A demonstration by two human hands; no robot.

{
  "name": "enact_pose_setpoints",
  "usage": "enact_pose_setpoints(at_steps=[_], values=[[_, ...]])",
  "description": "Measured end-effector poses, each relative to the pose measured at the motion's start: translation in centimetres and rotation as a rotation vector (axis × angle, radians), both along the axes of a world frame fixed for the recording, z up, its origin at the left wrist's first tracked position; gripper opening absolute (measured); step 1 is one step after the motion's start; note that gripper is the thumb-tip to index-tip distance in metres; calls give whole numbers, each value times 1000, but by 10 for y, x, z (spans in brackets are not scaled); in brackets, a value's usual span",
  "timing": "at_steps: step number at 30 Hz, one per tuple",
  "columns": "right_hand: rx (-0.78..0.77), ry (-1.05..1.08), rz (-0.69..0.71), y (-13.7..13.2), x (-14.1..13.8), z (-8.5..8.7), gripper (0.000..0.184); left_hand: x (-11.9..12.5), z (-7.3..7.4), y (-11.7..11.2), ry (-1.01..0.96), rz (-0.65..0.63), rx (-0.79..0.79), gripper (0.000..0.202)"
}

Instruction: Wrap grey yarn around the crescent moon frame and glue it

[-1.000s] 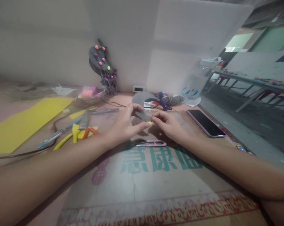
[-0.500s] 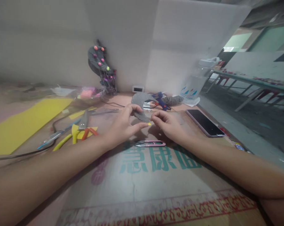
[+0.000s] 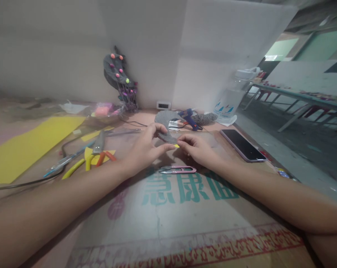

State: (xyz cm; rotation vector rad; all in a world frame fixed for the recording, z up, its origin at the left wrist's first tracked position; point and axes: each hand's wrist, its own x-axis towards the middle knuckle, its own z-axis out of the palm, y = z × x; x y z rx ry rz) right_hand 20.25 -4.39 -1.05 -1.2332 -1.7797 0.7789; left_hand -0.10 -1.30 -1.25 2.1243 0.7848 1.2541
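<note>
A grey yarn-wrapped crescent [image 3: 163, 118] is held up over the middle of the table. My left hand [image 3: 150, 147] grips its curved left side, with fingers behind and thumb stretched along below. At the crescent's lower tip, the thumb and forefinger of my right hand [image 3: 194, 147] are pinched together; whether a yarn end lies between them is too small to tell. A bit of yellow [image 3: 177, 146] shows just under that tip. Pink-handled thread snips [image 3: 181, 169] lie on the printed board [image 3: 123, 230] below my hands.
Yellow-handled scissors or pliers [image 3: 88, 163], a blue pen-like tool [image 3: 70, 158] and yellow sheet [image 3: 31, 145] lie left. A finished-looking grey crescent with coloured beads [image 3: 115, 70] leans on the wall. Behind are a blue glue gun [image 3: 192, 119] and grey yarn [image 3: 206, 119]; right, a phone [image 3: 242, 145] and bottle [image 3: 229, 96].
My right fingertips have shifted slightly left and down, closer against the crescent's lower tip. My left hand keeps its hold, and the rest of the table looks the same.
</note>
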Motion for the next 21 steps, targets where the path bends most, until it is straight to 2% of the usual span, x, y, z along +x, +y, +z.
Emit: enact_pose_setpoints(at_steps=[3, 5, 8, 10, 12, 17, 21], values=[[-49, 53, 19, 2, 0, -2, 22, -2, -1, 3, 38, 15, 1, 35], [-39, 132, -34, 2, 2, -3, 24, -2, 0, 4, 38, 11, -12, 33], [46, 185, -137, 2, 4, -2, 21, -3, 3, 4, 8, 0, -5, 22], [143, 124, -170, 0, 5, 0, 21, -4, 4, 3, -20, 21, 13, 22], [190, 33, -153, -3, 4, 1, 25, -4, 3, 3, -30, 55, 29, 20], [68, -18, -37, -8, -2, -1, 29, -5, 1, 5, -40, 76, 25, 15], [98, -27, -60, -7, -4, -3, 24, -4, -1, 7, -77, 57, 9, 11]])
